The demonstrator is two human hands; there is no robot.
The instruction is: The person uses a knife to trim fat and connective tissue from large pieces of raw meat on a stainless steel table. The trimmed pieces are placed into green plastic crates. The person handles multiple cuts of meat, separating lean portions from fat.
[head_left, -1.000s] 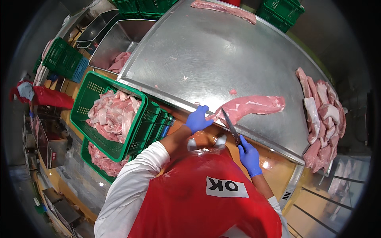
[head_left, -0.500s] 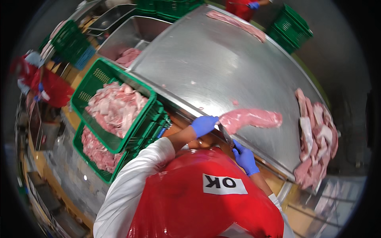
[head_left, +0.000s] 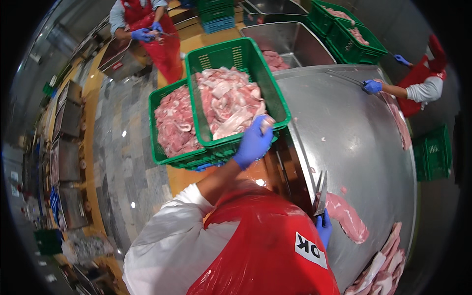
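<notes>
My blue-gloved left hand (head_left: 253, 143) is closed on a small piece of pale meat (head_left: 267, 123), held over the near right corner of the upper green crate (head_left: 285, 113) of pale trimmings. A second green crate (head_left: 155, 123) of pinker trimmings sits beside it on the left. My right hand (head_left: 323, 228), partly hidden by my red apron, grips a knife (head_left: 322, 199) with its blade pointing up over the steel table (head_left: 344, 147). Just right of the knife lies a long pink loin (head_left: 349, 219) on the table.
Piled meat strips (head_left: 383, 268) lie at the table's near right, another strip (head_left: 398, 118) along its far edge. A steel bin (head_left: 314, 39) and stacked green crates (head_left: 344, 44) stand behind. Two co-workers (head_left: 162, 54) (head_left: 418, 88) work beyond, one at the table. Floor (head_left: 113, 147) runs along the left.
My view has swung left toward the crates. My left hand has left the loin and moved out over the upper crate with a piece of meat. The knife stays near the loin.
</notes>
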